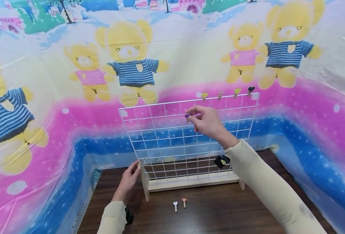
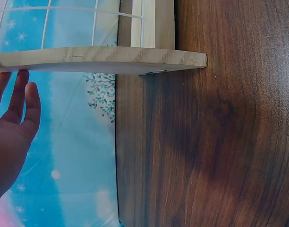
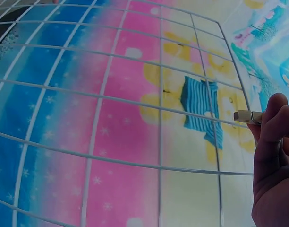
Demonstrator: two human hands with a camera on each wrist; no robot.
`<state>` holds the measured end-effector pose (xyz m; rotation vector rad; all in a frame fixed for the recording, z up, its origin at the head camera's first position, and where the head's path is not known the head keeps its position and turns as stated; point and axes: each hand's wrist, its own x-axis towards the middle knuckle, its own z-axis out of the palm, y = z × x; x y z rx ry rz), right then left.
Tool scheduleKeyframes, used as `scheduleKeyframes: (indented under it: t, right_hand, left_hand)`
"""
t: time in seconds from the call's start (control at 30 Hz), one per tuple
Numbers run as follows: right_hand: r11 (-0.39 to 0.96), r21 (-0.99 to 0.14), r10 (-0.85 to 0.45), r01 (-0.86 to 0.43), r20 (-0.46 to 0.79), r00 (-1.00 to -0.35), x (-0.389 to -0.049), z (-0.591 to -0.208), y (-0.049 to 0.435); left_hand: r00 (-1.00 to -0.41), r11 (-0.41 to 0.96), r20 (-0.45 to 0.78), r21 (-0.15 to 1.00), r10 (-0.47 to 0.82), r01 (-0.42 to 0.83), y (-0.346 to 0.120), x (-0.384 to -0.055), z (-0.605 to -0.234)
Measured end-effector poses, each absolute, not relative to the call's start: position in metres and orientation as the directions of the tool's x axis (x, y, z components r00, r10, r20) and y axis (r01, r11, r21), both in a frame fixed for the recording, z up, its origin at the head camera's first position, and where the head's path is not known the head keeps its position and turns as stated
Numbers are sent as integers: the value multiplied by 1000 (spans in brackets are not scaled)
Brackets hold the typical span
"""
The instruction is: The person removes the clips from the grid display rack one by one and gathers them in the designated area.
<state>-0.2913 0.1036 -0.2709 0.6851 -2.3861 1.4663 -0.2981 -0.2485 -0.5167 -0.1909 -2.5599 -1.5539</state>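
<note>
A white wire grid (image 1: 175, 143) stands upright in a pale wooden base (image 1: 190, 184) on the table. My right hand (image 1: 208, 122) pinches a small wooden clothespin (image 3: 246, 116) with a purple heart, held in front of the grid's upper part. At the grid's lower left, my left hand (image 1: 128, 178) touches the wooden side support (image 2: 102, 56) with its fingertips, fingers nearly straight. Several heart clothespins are clipped along the top wire, among them a yellow one (image 1: 204, 95) and a black one (image 1: 251, 89).
On the table (image 1: 213, 211) in front of the base lie a white heart clothespin (image 1: 175, 206) and an orange one (image 1: 184, 202). A black object (image 1: 221, 161) shows at the grid's lower right, beside my right sleeve. Behind hangs a bear-printed cloth (image 1: 190, 48).
</note>
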Motion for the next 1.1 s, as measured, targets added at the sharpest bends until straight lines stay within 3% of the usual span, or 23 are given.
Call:
scheduleKeyframes:
  t: [0.43,1.1]
  right_hand:
    - [413,-734,-377,-539,401,-835,-275,-323,106]
    - [422,-797,-471,-433,215,-855,-270,-423,112]
  left_hand:
    - [-984,477,179,862,23,168,-248,-299,-519]
    - [-986,472,165,868,22,156,-248,-298,-516]
